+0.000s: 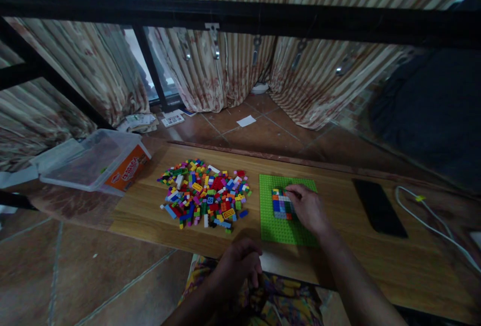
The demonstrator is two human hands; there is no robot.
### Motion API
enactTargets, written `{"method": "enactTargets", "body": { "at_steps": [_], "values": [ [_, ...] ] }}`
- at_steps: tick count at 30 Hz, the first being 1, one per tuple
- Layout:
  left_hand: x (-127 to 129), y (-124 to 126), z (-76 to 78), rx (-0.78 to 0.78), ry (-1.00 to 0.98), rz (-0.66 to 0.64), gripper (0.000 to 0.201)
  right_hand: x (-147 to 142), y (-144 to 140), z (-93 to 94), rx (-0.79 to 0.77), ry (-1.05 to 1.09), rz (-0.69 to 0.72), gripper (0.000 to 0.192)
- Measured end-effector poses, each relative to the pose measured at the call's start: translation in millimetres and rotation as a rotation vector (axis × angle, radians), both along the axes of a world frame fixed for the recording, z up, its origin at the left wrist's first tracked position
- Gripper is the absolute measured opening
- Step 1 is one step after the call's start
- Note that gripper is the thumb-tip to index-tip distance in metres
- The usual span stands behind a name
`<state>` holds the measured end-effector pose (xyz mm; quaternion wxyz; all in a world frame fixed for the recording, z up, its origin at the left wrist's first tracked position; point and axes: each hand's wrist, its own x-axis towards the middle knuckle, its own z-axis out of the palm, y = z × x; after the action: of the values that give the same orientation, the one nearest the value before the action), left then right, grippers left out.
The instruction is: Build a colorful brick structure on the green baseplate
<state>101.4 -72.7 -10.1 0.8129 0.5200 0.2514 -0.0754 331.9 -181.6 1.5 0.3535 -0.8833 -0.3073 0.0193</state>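
Observation:
A green studded baseplate [268, 226] lies on the wooden table, with a compact block of small coloured toy bricks [280, 207] in blue, white, red, orange and yellow on it. Over the right side of that block reaches my right hand [308, 209]. Its thumb and fingers are pinched together on a small brick at the block's upper right, mostly hidden by the fingertips. My left hand [242, 262] is loosely closed at the table's near edge, above my lap, and nothing shows in it. Left of the baseplate spreads a pile of loose toy bricks [210, 193] in many colours.
At the far left stands a clear plastic box [93, 160] with an orange label. A black phone-like slab [378, 207] and a white cable [432, 226] lie to the right. A black metal bar [240, 13] with hooks crosses in front of striped curtains [225, 73].

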Motion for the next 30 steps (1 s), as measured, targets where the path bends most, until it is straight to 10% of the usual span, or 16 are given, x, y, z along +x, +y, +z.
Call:
{"method": "enactTargets", "body": {
  "at_steps": [30],
  "values": [
    [-0.8,0.5,3.5,0.009,0.001,-0.001,0.018,20.9,9.0,3.6,-0.041,0.047,0.227,0.014]
  ]
}}
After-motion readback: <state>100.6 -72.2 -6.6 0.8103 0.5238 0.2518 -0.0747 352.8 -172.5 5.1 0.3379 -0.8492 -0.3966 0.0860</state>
